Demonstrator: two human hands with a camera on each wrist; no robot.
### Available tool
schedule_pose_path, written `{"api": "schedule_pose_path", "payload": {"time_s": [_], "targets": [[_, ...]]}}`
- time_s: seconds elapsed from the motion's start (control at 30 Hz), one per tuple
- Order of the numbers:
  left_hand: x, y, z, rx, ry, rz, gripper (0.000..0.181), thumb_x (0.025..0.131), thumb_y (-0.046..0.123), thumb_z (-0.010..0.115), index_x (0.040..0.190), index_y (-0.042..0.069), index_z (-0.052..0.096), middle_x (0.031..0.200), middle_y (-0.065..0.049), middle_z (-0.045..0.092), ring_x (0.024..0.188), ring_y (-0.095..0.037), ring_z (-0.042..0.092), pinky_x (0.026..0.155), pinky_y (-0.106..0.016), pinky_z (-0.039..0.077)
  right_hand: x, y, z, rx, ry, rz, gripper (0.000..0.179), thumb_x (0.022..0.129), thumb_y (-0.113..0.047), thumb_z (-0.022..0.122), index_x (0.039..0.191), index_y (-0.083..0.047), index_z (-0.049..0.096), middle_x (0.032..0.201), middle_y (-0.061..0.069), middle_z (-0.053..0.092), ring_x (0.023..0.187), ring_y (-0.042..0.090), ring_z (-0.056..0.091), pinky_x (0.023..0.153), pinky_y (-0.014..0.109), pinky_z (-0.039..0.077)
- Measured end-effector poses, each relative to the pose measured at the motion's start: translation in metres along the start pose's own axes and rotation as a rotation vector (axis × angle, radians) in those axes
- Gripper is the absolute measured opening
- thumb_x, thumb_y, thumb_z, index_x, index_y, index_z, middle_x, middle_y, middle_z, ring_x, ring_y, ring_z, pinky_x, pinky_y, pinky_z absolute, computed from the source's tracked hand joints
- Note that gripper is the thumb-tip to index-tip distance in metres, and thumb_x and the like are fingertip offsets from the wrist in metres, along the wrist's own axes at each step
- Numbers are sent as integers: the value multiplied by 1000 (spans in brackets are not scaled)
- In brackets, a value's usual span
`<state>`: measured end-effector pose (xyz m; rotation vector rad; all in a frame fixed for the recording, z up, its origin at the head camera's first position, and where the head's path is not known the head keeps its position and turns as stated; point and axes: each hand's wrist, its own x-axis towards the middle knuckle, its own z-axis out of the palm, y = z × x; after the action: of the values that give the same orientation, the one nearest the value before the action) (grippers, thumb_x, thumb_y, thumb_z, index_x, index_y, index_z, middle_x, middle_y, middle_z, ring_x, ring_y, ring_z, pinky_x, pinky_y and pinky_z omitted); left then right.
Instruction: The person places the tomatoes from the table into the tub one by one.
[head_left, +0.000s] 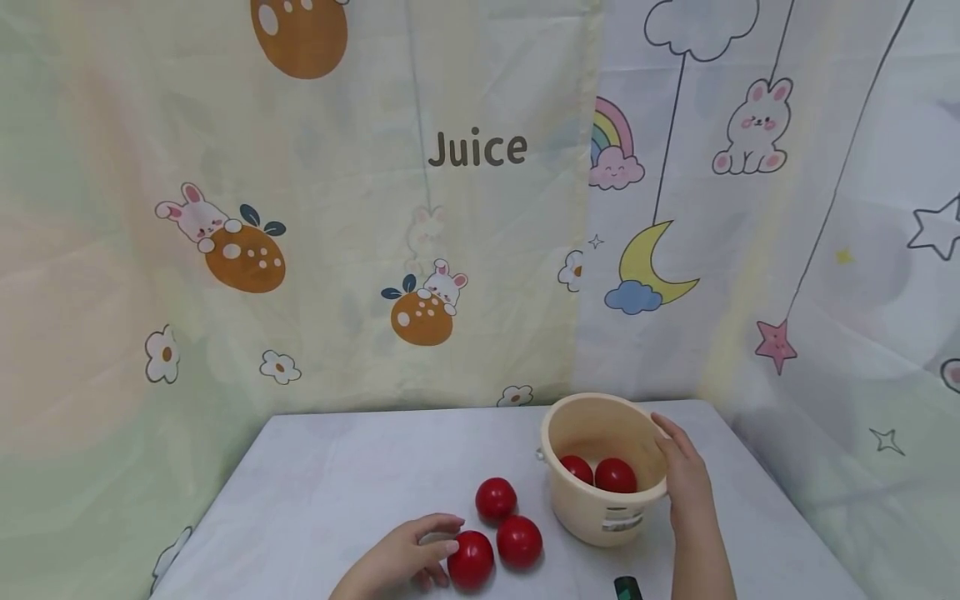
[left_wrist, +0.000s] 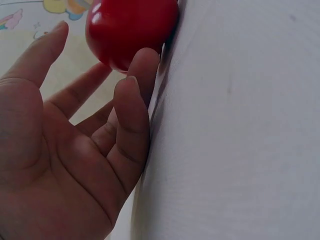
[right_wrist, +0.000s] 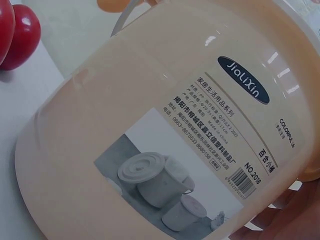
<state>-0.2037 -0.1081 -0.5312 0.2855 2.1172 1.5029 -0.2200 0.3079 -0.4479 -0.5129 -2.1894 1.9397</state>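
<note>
Around a glossy red round fruit (head_left: 471, 560), its kind not clear, my left hand (head_left: 408, 553) is spread, thumb and fingers on either side. The left wrist view shows this red fruit (left_wrist: 131, 30) just beyond the fingertips, with the palm facing up and bare. A cream plastic bucket (head_left: 600, 517) stands at the right, two similar red fruits (head_left: 616, 476) inside. My right hand (head_left: 686, 471) holds the bucket by its right side, fingers up at the rim. Close up, the bucket's printed label (right_wrist: 220, 145) faces the right wrist camera, and part of the right hand (right_wrist: 280, 220) shows behind its wall.
Two more red fruits (head_left: 519, 542) lie on the white table (head_left: 360, 475) between the left hand and the bucket. A dark green and black object (head_left: 627, 588) is at the front edge of the view. Printed curtains (head_left: 337, 250) hang behind and beside the table.
</note>
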Motion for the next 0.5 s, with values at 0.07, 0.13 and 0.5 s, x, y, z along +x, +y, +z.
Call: {"api": "schedule_pose_path", "payload": {"time_s": [0.07, 0.13, 0.5], "targets": [[-1, 0, 0, -10, -9, 1, 47, 90, 39, 69, 133, 21, 60, 114, -6, 67, 83, -26, 69, 73, -38, 57, 0, 0, 0, 1, 0, -3, 56, 102, -55, 29, 154, -34, 31, 164, 9, 23, 149, 42, 22, 114, 66, 27], [-1, 0, 1, -14, -12, -3, 46, 89, 37, 70, 131, 22, 61, 116, -7, 66, 84, -26, 69, 72, -38, 57, 0, 1, 0, 1, 1, -3, 56, 102, -55, 29, 154, -34, 31, 164, 9, 23, 150, 41, 22, 114, 66, 27], [-2, 3, 5, 21, -9, 8, 44, 87, 35, 73, 129, 24, 63, 120, -7, 65, 86, -25, 67, 72, -40, 58, 0, 0, 0, -6, 5, -1, 56, 103, -54, 29, 154, -33, 32, 164, 9, 24, 149, 42, 24, 113, 66, 27]]}}
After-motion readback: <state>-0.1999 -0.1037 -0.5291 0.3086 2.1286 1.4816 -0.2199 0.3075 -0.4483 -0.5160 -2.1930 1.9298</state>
